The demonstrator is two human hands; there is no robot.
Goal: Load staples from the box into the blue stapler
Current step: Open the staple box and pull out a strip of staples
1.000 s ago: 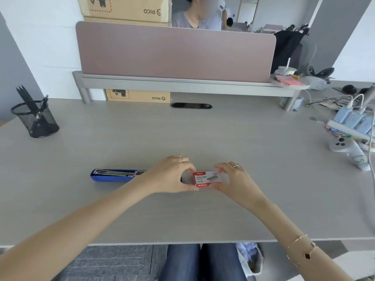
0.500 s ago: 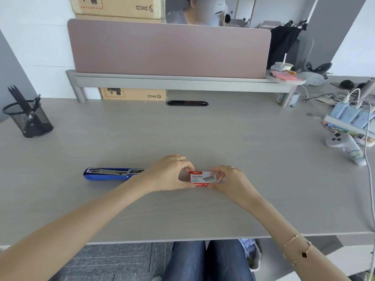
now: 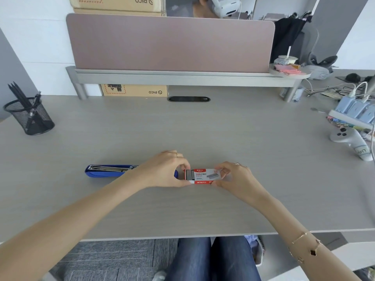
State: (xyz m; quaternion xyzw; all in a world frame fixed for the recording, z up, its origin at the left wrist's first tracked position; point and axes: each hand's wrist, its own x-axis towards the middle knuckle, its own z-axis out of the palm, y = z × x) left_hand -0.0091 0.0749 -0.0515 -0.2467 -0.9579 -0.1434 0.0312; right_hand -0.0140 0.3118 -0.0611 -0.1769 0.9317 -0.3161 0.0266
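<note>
Staple box (image 3: 205,176), small red-and-white cardboard sleeve with an inner tray: lies low on the pale grey wood-grain desk (image 3: 203,128), at the centre of the view, long axis running 9 to 3 o'clock. Its tray end shows at the 9 o'clock side, slid partly out, with a dark grey block there that reads as staples, though too small to be sure. Left hand (image 3: 164,171): at 9 o'clock of the box, thumb and fingertips narrowed onto the tray end; contact looks real but the fingertips partly hide it. Right hand (image 3: 237,177): at 3 o'clock of the box, fingers pinched narrowly on the sleeve end, steadying it. Blue plastic stapler (image 3: 107,170), with its metal staple channel facing up: lies at 9 o'clock of the box, behind the left hand and wrist, long axis likewise 9 to 3 o'clock, so box and stapler sit nearly in one line; the near end of the stapler is hidden by the hand, and whether it touches the box cannot be told. Nearer hand to the stapler: left. Judgement: the step in hand is opening the box; the staples come out toward 9 o'clock, straight toward the stapler, so the left hand is placed to carry a strip over while the right holds the sleeve. Black wire-mesh pen cup (image 3: 28,116): far at 10 o'clock, well apart.
</note>
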